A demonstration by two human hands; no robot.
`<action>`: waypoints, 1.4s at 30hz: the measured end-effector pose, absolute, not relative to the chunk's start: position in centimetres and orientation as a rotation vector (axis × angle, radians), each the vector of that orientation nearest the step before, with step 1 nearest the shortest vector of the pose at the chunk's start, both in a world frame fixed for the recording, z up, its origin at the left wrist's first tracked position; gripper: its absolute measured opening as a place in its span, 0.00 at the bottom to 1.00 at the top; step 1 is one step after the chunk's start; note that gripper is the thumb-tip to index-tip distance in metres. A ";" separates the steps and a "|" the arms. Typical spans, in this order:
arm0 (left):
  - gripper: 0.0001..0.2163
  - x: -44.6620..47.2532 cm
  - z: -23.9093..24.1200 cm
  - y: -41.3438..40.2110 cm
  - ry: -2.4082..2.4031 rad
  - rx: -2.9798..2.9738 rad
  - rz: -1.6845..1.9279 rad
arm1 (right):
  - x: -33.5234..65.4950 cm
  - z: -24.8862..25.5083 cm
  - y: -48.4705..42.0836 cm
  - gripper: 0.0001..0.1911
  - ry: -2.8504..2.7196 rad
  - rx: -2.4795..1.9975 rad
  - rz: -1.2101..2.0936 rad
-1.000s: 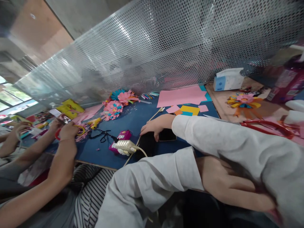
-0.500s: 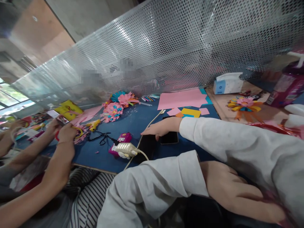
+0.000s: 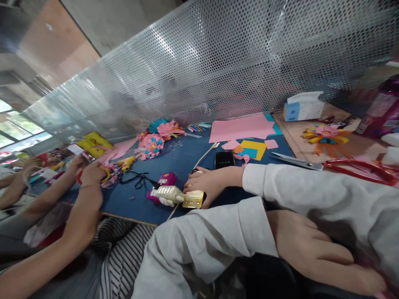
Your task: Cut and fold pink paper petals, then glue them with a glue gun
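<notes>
My right hand [image 3: 207, 182] reaches left across the blue table, closed over a phone [image 3: 193, 199] whose lit part looks yellow. Its fingers curl over the far side, and the thumb is at the near side. Beside that hand lies a second phone [image 3: 224, 160] with a clock on its dark screen. My left arm crosses below the right one. My left hand [image 3: 314, 253] is low on the right, fingers together and curled, near something pinkish; the fingertips and whatever they hold are hidden.
A purple power strip [image 3: 166, 179] with a beige plug [image 3: 168, 195] and cable sits left of my right hand. Red-handled scissors [image 3: 358, 169] lie by my right sleeve. Behind are pink paper [image 3: 240, 129], paper flowers [image 3: 151, 145] and a tissue box [image 3: 304, 108]. A co-worker's hands [image 3: 92, 172] are at left.
My right hand has moved down and closed over the phone at its left. The second phone's screen now shows a clock. The scissors' blades have come into view.
</notes>
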State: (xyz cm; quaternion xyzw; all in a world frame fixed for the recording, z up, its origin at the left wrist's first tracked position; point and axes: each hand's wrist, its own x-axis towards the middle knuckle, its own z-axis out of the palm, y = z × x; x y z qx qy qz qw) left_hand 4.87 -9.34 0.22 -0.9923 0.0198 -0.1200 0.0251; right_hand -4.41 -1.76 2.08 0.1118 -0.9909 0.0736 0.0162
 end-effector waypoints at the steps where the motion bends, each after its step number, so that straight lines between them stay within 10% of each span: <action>1: 0.16 4.8 0.0 -9.3 0.039 -3.049 -0.357 | -4.4 2.0 -1.8 0.31 -3.078 0.342 0.225; 12: 0.22 5.0 0.0 -9.1 0.094 -2.943 -0.396 | -2.7 2.8 1.0 0.48 -3.115 -0.034 0.322; 23: 0.17 4.7 0.7 -9.6 0.142 -2.787 -0.796 | 0.6 0.4 -1.7 0.19 -2.774 0.075 0.219; 42: 0.13 5.5 0.6 -9.4 0.245 -2.587 -1.227 | -2.7 -1.5 1.1 0.18 -2.459 -0.641 0.326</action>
